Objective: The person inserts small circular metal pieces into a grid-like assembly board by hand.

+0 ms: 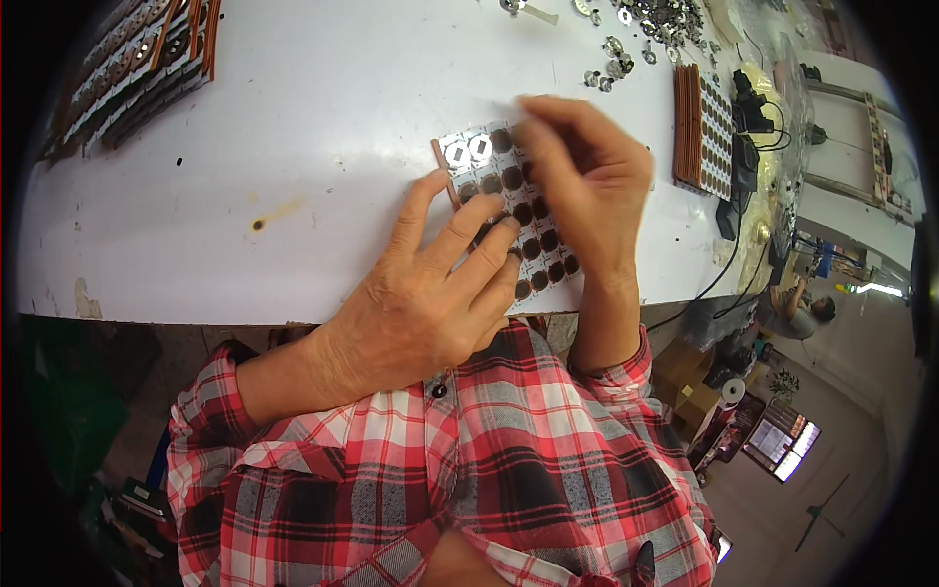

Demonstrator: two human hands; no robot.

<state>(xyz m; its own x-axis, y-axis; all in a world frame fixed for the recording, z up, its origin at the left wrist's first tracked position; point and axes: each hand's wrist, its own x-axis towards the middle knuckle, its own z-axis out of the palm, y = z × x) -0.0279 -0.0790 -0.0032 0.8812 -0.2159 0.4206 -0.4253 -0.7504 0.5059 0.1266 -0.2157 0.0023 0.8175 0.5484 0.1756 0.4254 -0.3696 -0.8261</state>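
Note:
A flat panel [531, 232] with rows of dark round spots lies on the white table, at a slant near its front edge. Two shiny silver round pieces [469, 152] sit in its far left corner. My left hand [416, 293] rests across the panel's left side, fingers stretched and spread on its face, hiding part of the rows. Over the far right corner, my right hand [595, 186] has thumb and forefinger pinched together. Whatever lies between those fingertips is hidden and slightly blurred.
Loose silver metal pieces [668, 22] are heaped at the far right. Beside them stands a stack of similar panels [714, 137], with black plugs and cables [745, 161] along the right edge. More stacked panels [137, 83] fill the far left. Another person [797, 313] is in the right background.

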